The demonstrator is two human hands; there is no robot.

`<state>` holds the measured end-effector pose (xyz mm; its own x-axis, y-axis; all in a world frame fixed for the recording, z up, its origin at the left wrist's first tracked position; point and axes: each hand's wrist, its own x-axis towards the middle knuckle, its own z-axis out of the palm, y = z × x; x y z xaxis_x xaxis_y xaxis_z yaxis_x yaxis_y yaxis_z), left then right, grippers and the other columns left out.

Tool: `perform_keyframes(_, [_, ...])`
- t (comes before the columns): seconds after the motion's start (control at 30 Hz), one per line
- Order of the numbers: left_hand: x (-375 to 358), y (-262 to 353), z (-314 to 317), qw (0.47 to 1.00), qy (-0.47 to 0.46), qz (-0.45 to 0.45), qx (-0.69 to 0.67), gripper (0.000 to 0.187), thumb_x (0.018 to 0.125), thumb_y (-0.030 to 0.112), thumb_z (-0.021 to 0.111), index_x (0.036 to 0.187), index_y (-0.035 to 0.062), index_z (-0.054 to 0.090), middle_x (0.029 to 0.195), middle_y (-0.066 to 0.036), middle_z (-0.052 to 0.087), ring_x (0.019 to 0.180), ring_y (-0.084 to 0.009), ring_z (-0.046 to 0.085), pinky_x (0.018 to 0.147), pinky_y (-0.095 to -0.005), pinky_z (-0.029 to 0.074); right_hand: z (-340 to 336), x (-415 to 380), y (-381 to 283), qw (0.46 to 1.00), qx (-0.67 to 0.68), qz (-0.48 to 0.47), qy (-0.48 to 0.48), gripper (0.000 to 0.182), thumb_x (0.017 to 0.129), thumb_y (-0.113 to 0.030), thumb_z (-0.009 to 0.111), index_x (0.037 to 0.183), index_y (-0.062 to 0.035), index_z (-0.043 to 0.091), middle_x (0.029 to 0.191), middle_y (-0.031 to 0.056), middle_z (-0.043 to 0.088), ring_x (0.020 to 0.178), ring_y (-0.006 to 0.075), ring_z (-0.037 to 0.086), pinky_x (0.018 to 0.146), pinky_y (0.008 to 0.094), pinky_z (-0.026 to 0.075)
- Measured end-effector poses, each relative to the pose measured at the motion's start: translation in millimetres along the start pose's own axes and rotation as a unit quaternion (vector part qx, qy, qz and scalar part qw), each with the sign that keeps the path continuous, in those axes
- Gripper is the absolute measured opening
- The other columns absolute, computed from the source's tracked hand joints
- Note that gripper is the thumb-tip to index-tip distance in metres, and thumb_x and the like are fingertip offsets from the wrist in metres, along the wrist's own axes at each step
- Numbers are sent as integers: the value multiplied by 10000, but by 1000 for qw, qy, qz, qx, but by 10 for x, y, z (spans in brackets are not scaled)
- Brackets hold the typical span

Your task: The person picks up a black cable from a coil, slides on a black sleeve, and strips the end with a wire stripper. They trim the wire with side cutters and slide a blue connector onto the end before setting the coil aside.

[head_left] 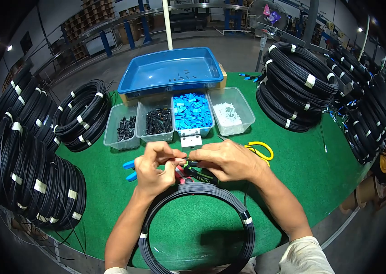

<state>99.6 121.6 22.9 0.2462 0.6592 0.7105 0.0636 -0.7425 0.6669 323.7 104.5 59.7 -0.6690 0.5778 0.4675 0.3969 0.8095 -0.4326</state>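
Near the middle of the green table, my left hand (156,169) and my right hand (227,160) meet fingertip to fingertip. Both are closed in a pinch on something small and dark, mostly hidden by the fingers. Just under them lies a black and green tool (200,175), partly covered by my right hand. A red item (181,175) shows between the hands. Close to my body a coil of black cable (197,188), bound with white tape, lies flat between my forearms. A small white block (191,142) stands just beyond my fingers.
Clear bins hold black parts (158,122), blue connectors (192,111) and white pieces (227,114). Behind them sits a blue tray (170,68). Yellow-handled scissors (261,150) lie right, a blue-handled tool (130,170) left. Stacked cable coils (300,86) flank both sides.
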Motion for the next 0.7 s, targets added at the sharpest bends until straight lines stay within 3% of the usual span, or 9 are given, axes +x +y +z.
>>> perform_keyframes(0.17, [-46,-67,10,999,17,3,-31,373,793,-219,621,1016,-1,416,841,-194,738,791,-197,751,694,-302,624,11,24,-29,998,40,-24,34,358,816,-33,667,1172,-42,632,865,178,678,764,376,667,662,455,530])
perform_keyframes(0.23, [-77,-104,21,995,11,87,43,404,791,-241,596,985,24,360,826,-189,728,753,-190,741,678,-303,622,90,36,-19,997,46,-23,52,336,807,-38,682,1141,-53,657,842,156,688,722,354,672,632,426,535])
perform_keyframes(0.27, [-82,-96,30,995,10,85,43,404,791,-241,596,985,24,360,826,-189,728,753,-190,741,678,-303,622,118,31,-20,996,50,-23,70,313,798,-43,697,1110,-64,683,818,134,699,680,332,677,602,398,539])
perform_keyframes(0.33, [-74,-64,55,991,0,106,79,447,788,-261,574,962,49,303,810,-181,711,738,-188,732,658,-294,617,76,12,-11,997,58,-6,47,310,805,-56,687,1115,-49,662,806,153,685,689,351,669,617,418,536])
perform_keyframes(0.5, [-79,-113,85,996,16,74,46,465,795,-269,568,985,42,278,803,-175,694,756,-213,738,636,-293,614,22,13,-48,999,42,0,23,293,817,-73,674,1104,-32,635,773,169,660,696,365,660,632,435,531])
perform_keyframes(0.57, [-66,-118,84,995,31,86,31,465,806,-235,604,989,46,281,786,-161,697,754,-213,743,624,-294,605,-53,40,-127,996,56,63,16,285,820,-77,676,1098,-32,627,772,171,655,701,369,658,644,437,528])
perform_keyframes(0.7, [-96,-180,56,996,34,56,56,482,807,-152,688,1024,50,308,767,-141,713,736,-200,745,615,-294,587,56,28,3,999,32,-26,36,282,832,-94,684,1101,-35,624,801,176,665,721,376,660,659,445,522])
